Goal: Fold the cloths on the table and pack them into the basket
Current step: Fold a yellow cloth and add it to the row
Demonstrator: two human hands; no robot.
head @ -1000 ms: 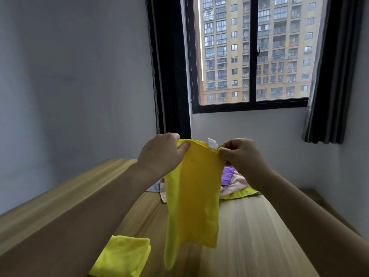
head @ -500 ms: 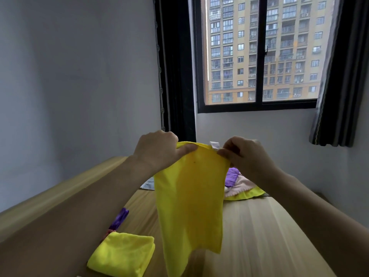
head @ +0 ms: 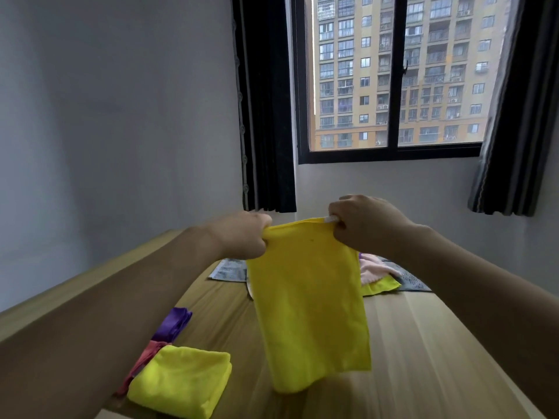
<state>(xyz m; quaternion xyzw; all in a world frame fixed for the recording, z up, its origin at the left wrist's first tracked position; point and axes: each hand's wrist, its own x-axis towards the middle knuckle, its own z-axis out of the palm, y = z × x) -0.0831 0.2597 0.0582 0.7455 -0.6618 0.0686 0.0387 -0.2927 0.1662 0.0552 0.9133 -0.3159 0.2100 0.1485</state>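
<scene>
Change: the two hands now sit wider apart on the cloth's top edge than a second ago, so the fabric hangs flatter and broader; a purple and a reddish cloth have come into view at the near left
Yellow cloth (head: 308, 303): held up in the air over the middle of the table, doubled over, its lower edge hanging close above the wood; likely lifted so the layers fall straight before the next fold
Left hand (head: 242, 234): fingers curled round the top left corner, pinching it tight
Right hand (head: 363, 225): thumb and fingers pinch the top right corner, right where a small white label (head: 330, 219) pokes out
Folded yellow cloth (head: 181, 382): lies on the near left of the table; looks finished and parked ready for packing
Purple cloth (head: 174, 323): just beyond the folded one, touching a reddish cloth (head: 145, 361) that runs under the yellow bundle's left side
Unfolded pile (head: 378, 273): pink and yellow-green cloths on the far side, on printed paper (head: 230, 269), partly hidden by the held cloth
Table (head: 423, 343): pale wood, running to the far wall
Basket: not in view
Stage: folding under way, by my judgement; several cloths not yet done
</scene>
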